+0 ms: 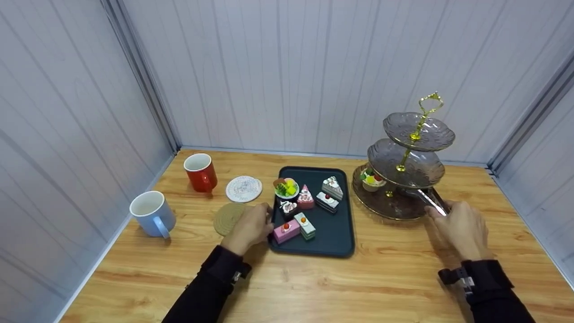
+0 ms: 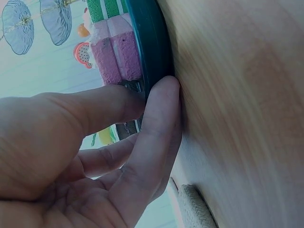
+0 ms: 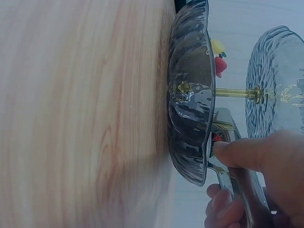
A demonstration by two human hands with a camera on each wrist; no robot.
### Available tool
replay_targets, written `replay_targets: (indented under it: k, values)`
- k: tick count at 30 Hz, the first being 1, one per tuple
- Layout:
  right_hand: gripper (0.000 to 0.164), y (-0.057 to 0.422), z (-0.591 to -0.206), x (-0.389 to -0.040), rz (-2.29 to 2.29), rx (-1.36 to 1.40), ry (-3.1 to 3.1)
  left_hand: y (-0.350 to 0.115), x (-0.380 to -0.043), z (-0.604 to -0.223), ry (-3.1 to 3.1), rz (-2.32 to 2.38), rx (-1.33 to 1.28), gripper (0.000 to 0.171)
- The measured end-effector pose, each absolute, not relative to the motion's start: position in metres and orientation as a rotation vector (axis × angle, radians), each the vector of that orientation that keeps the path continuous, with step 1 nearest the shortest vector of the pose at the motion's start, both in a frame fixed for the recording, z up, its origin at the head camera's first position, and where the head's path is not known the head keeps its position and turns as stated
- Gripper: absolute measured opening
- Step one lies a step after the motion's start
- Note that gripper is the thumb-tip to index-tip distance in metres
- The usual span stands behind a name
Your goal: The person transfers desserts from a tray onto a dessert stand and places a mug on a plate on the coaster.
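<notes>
Fingers (image 2: 159,109) gripping one utensil (image 1: 432,203), probably tongs, one tray (image 1: 334,231) bearing seven desserts (image 1: 305,226)

A pale grey far wall (image 1: 287,80) with darker upright streaks meets similar left (image 1: 58,134) and right walls (image 1: 549,175) at grey corner strips (image 1: 142,76), enclosing a wood-grained table (image 1: 372,287) that shines softly at its near side.
</notes>
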State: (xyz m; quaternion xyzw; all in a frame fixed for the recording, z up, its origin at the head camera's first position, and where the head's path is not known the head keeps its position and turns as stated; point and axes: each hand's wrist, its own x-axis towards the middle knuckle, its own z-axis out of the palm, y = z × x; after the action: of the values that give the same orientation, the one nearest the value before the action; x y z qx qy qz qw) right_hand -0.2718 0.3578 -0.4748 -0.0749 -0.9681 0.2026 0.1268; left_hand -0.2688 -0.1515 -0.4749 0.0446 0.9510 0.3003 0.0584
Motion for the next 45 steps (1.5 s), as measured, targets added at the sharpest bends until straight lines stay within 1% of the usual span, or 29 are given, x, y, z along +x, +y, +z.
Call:
replay_targets:
  k: [7,15,17,24,27,40,45]
  values:
    - [0.075,0.36,-0.474,-0.27,0.602,-0.234,-2.826,-0.151,-0.268,-0.475,2.853,0.929,0.105,0.04]
    - [0.077,0.361,-0.474,-0.269,0.604,-0.252,-2.832,-0.151,-0.269,-0.475,2.83,0.964,0.084,0.041]
    - [0.081,0.362,-0.473,-0.269,0.607,-0.265,-2.846,-0.151,-0.268,-0.475,2.834,0.972,0.091,0.04]
    - [0.081,0.364,-0.47,-0.267,0.567,-0.238,-2.862,-0.151,-0.268,-0.475,2.89,0.956,0.175,0.037]
    - [0.085,0.366,-0.467,-0.265,0.576,-0.242,-2.893,-0.151,-0.269,-0.476,2.89,0.96,0.179,0.038]
    - [0.078,0.369,-0.45,-0.256,0.57,-0.203,-2.932,-0.151,-0.27,-0.477,2.863,0.97,0.151,0.041]
    - [0.087,0.371,-0.442,-0.251,0.574,-0.194,-2.971,-0.152,-0.269,-0.477,2.889,0.95,0.177,0.04]
